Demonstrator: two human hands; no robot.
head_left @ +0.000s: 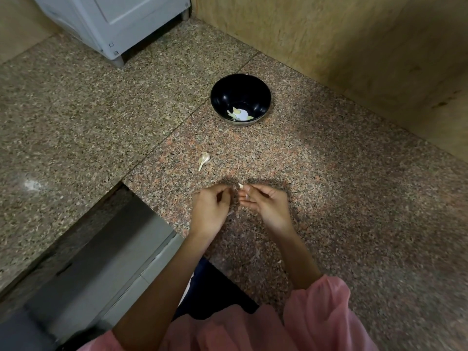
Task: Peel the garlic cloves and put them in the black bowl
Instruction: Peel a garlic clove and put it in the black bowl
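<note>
Your right hand (pixel 266 206) pinches a clove (pixel 240 185) at its fingertips; your left hand (pixel 211 209) is curled beside it, seemingly gripping loose skin (blurred). An unpeeled clove (pixel 204 159) lies farther off on the counter (pixel 354 198), the bowl (pixel 240 99) beyond, holding peeled cloves (pixel 239 114).

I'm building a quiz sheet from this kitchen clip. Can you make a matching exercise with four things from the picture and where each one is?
Things:
1. black bowl
2. unpeeled garlic clove
3. clove being peeled
4. white appliance

Places:
A. pinched between the fingertips of both hands
B. far left corner of the counter
C. lying loose on the granite, between bowl and hands
D. on the counter near the wooden wall, with peeled cloves inside

Pairs: 1-D, 2-C, 3-A, 4-B
</note>
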